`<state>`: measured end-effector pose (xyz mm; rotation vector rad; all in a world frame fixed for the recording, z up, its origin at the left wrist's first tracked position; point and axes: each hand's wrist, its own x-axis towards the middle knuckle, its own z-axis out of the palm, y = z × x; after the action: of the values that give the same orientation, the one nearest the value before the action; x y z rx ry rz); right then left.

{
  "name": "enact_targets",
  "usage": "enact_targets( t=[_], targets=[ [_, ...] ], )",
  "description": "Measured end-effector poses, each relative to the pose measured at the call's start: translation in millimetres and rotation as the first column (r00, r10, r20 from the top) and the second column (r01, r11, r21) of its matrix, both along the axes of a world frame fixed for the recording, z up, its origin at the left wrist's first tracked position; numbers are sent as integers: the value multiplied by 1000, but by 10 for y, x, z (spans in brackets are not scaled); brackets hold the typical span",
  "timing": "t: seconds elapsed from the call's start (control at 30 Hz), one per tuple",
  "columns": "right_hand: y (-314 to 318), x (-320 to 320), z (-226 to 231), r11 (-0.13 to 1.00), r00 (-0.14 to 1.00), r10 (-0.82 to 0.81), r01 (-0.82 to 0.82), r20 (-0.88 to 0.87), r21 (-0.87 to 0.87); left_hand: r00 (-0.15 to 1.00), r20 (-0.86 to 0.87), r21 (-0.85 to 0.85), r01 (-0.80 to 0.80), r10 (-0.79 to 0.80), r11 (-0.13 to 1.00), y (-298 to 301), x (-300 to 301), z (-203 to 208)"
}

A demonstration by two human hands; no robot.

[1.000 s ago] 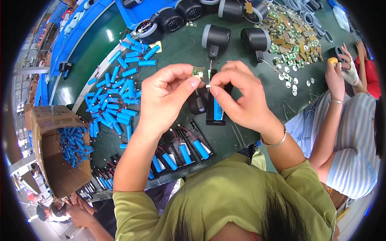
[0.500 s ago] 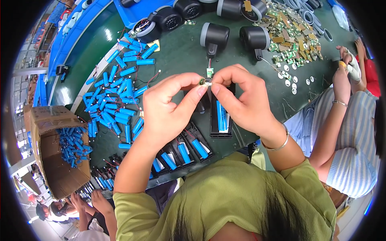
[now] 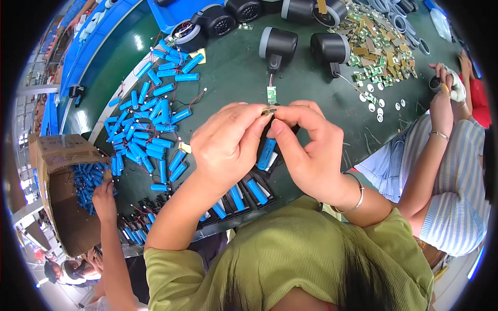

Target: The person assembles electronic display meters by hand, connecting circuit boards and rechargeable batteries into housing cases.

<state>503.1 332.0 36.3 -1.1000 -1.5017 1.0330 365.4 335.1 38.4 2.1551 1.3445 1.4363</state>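
Observation:
My left hand [image 3: 225, 137] and my right hand [image 3: 311, 147] meet in the middle of the view, each closed in a pinch. Between their fingertips is a small circuit board [image 3: 269, 110] with a metal part on its edge. Just beyond lies a green circuit board [image 3: 271, 95], wired to a black cylindrical housing with a grey rim [image 3: 280, 44]. Partly hidden under my hands, a black casing holds a blue battery cell [image 3: 266, 153]. More casings with blue cells [image 3: 237, 197] stand in a row along the near table edge.
Loose blue cells with wires [image 3: 140, 135] cover the left of the green table [image 3: 223, 78]. A cardboard box [image 3: 67, 217] of cells stands at the left, with another person's hand [image 3: 105, 199] at it. Far right are piled circuit boards [image 3: 381, 46], grey rings [image 3: 399, 23] and a co-worker's hand [image 3: 441, 101].
My fingers have shifted around the small board, which now sits turned. The casing below has tilted and moved left. Another person's arm has come up to the cardboard box.

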Motion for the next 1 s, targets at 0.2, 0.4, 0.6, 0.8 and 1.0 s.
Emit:
enact_targets(
  t=[0.2, 0.4, 0.6, 0.8, 1.0],
  targets=[
    [33, -49, 6, 999, 999, 1, 0, -42, 35, 994, -66, 145, -75, 85, 987, 47, 25, -49],
    [218, 103, -22, 992, 994, 106, -107, -13, -60, 901, 432, -480, 263, -36, 837, 11, -124, -11],
    [380, 192, -67, 966, 958, 188, -221, 215, 138, 764, 642, -593, 551, -70, 587, 145, -267, 82],
    [279, 392, -244, 971, 999, -42, 38, 12, 234, 563, 825, -484, 662, 47, 572, 116, -294, 10],
    [15, 235, -368, 796, 801, 115, -428, -588, -428, 241, 970, -214, 787, 31, 578, 29, -328, 42]
  ],
)
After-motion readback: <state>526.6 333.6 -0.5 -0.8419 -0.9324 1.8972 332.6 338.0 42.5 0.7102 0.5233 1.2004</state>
